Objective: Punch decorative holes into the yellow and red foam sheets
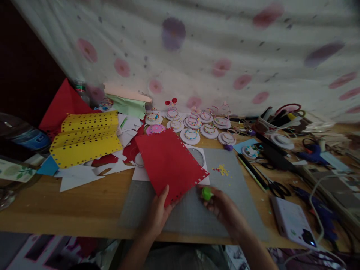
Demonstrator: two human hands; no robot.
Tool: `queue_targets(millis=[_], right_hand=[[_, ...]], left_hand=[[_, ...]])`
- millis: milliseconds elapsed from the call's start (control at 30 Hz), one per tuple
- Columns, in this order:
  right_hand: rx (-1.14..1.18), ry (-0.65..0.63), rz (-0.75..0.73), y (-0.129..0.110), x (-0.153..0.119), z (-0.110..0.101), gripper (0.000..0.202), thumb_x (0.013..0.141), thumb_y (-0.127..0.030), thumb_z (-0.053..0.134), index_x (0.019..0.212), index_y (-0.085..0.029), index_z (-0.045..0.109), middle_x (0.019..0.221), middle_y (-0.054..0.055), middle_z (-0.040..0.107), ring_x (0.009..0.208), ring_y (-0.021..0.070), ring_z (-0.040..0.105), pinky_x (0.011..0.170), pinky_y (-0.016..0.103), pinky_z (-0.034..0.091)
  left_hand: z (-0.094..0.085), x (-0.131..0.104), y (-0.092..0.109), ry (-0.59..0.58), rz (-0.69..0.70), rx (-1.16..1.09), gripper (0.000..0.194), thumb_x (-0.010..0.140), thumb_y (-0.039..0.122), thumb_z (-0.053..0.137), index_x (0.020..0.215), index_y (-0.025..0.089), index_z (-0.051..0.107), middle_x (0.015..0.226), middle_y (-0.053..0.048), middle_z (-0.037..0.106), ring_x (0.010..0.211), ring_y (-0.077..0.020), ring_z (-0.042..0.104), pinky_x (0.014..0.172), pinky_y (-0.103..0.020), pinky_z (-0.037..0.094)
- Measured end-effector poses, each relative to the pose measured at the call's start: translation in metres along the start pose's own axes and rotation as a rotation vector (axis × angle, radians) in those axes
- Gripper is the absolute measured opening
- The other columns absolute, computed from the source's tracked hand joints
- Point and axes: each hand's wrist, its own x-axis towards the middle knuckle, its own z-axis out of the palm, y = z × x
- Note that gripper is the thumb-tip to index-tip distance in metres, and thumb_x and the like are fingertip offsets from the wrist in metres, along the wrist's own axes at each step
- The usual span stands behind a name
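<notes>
My left hand (161,212) grips the near corner of a red paper sheet (170,161), thumb on top and fingers beneath. Small punched holes run along the sheet's right and near edges. In my right hand (222,210) is a small green craft punch (207,193), just right of the sheet and apart from it. The sheet partly covers a white paper (206,176) with a round outline on it. Tiny yellow bits with a few red ones (222,170) lie on the grey cutting mat (236,191).
Yellow punched paper (87,138) and white scraps (81,176) pile up at left. Several small round bead-trimmed paper pieces (190,136) stand at the back. Scissors (278,187), a white power bank (292,221), a blue glue gun (316,153) and a pen cup (266,125) are at right.
</notes>
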Motion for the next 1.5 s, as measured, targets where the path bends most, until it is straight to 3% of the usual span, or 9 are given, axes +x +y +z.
queue_targets(millis=[267, 467, 767, 833, 933, 1033, 1133, 1300, 1500], right_hand=[[-0.124, 0.212, -0.149, -0.033, 0.048, -0.057, 0.037, 0.081, -0.048, 0.052, 0.078, -0.017, 0.071, 0.067, 0.006, 0.066, 0.049, 0.0140, 0.052, 0.045, 0.026, 0.035], [-0.217, 0.205, -0.150, -0.038, 0.052, -0.060, 0.043, 0.085, -0.052, 0.051, 0.083, -0.014, 0.071, 0.059, 0.006, 0.065, 0.046, 0.0140, 0.052, 0.042, 0.025, 0.034], [-0.329, 0.245, -0.261, -0.042, 0.047, -0.057, 0.050, 0.081, -0.057, 0.057, 0.110, -0.018, 0.068, 0.056, 0.002, 0.060, 0.045, 0.0137, 0.048, 0.042, 0.025, 0.030], [-0.287, 0.230, -0.290, -0.041, 0.041, -0.052, 0.051, 0.078, -0.059, 0.060, 0.107, -0.018, 0.069, 0.057, 0.002, 0.059, 0.048, 0.0140, 0.048, 0.044, 0.026, 0.031], [-0.180, 0.124, -0.268, -0.030, 0.022, -0.034, 0.046, 0.074, -0.055, 0.069, 0.103, -0.019, 0.070, 0.068, 0.003, 0.063, 0.056, 0.0146, 0.053, 0.050, 0.026, 0.036], [-0.181, -0.020, -0.224, -0.006, 0.002, -0.008, 0.038, 0.073, -0.048, 0.073, 0.101, -0.022, 0.069, 0.077, 0.002, 0.066, 0.062, 0.0142, 0.056, 0.057, 0.026, 0.041], [-0.243, -0.179, -0.147, 0.023, -0.012, 0.015, 0.030, 0.072, -0.045, 0.076, 0.087, -0.020, 0.069, 0.069, 0.000, 0.063, 0.058, 0.0123, 0.055, 0.055, 0.025, 0.041], [-0.199, -0.299, -0.009, 0.051, -0.013, 0.040, 0.032, 0.070, -0.049, 0.075, 0.078, -0.018, 0.067, 0.064, -0.002, 0.061, 0.052, 0.0099, 0.054, 0.051, 0.023, 0.041], [-0.171, -0.321, -0.084, 0.050, -0.006, 0.051, 0.034, 0.070, -0.047, 0.076, 0.088, -0.019, 0.068, 0.077, 0.001, 0.065, 0.058, 0.0096, 0.055, 0.052, 0.021, 0.043]], left_hand=[[-0.002, 0.003, -0.003, -0.038, -0.006, -0.009, 0.035, 0.075, 0.027, 0.073, 0.106, 0.015, 0.062, 0.102, -0.010, 0.073, 0.089, -0.0279, 0.071, 0.086, -0.048, 0.056], [-0.003, 0.001, -0.001, -0.070, -0.019, -0.006, 0.039, 0.074, 0.029, 0.074, 0.108, 0.014, 0.061, 0.108, -0.014, 0.071, 0.103, -0.0319, 0.067, 0.089, -0.048, 0.054], [0.001, -0.001, -0.004, -0.024, -0.002, 0.024, 0.031, 0.071, 0.028, 0.075, 0.099, 0.021, 0.064, 0.107, -0.008, 0.072, 0.097, -0.0284, 0.068, 0.088, -0.046, 0.054], [-0.001, -0.001, -0.001, -0.042, -0.012, 0.078, 0.027, 0.072, 0.031, 0.073, 0.096, 0.021, 0.066, 0.103, -0.008, 0.073, 0.091, -0.0265, 0.070, 0.086, -0.044, 0.054], [-0.009, -0.001, 0.014, -0.143, -0.033, 0.433, 0.025, 0.079, 0.042, 0.062, 0.088, 0.019, 0.069, 0.083, -0.006, 0.075, 0.075, -0.0217, 0.069, 0.073, -0.035, 0.054], [-0.019, -0.002, 0.035, -0.251, -0.027, 0.783, 0.029, 0.079, 0.044, 0.063, 0.070, 0.017, 0.067, 0.060, -0.002, 0.067, 0.053, -0.0146, 0.060, 0.052, -0.024, 0.044], [-0.023, -0.005, 0.048, -0.343, -0.008, 0.956, 0.024, 0.075, 0.040, 0.068, 0.073, 0.017, 0.065, 0.059, 0.002, 0.064, 0.047, -0.0099, 0.053, 0.044, -0.020, 0.035], [-0.022, -0.009, 0.041, -0.329, -0.020, 0.980, 0.031, 0.079, 0.046, 0.062, 0.072, 0.016, 0.060, 0.056, 0.002, 0.061, 0.045, -0.0090, 0.052, 0.044, -0.020, 0.034], [-0.026, -0.009, 0.032, -0.286, -0.011, 0.987, 0.041, 0.080, 0.057, 0.055, 0.072, 0.017, 0.058, 0.049, 0.005, 0.052, 0.039, -0.0069, 0.043, 0.040, -0.019, 0.028]])
